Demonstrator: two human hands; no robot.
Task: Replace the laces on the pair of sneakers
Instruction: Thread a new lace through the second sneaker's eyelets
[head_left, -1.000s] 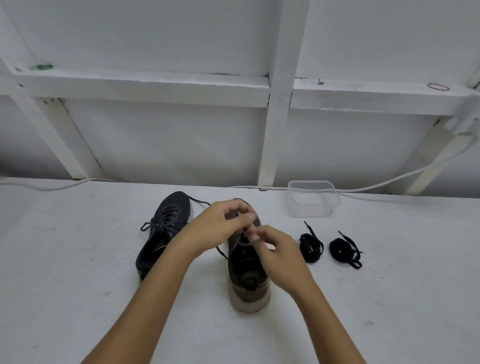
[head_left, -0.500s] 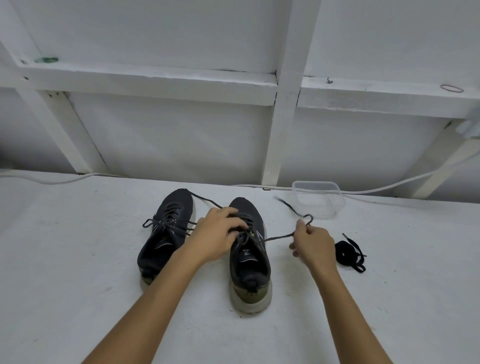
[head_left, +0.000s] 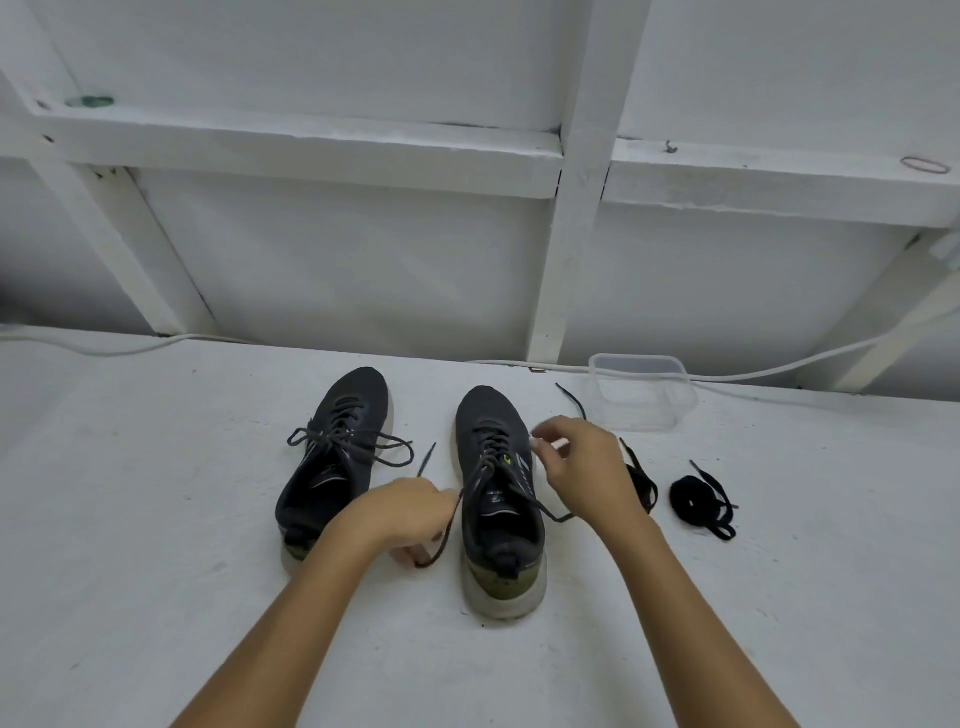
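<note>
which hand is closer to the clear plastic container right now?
Right. The right hand hangs over the right sneaker's outer side, just in front of the clear plastic container. The left hand sits between the two sneakers, farther away, holding a lace end.

Black sneakers (head_left: 501, 499) with olive heels, black spare laces (head_left: 698, 499), white table (head_left: 156, 519).

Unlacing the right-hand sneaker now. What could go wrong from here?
1. The left hand holds only one lace end. Hard pulling may bind the lace in the eyelets or drag the right-hand sneaker, since neither hand pins it.
2. The right hand works just in front of a bundled new lace and could knock it or tangle it with the old lace.
3. The other sneaker is still tied, so half the job remains.
</note>
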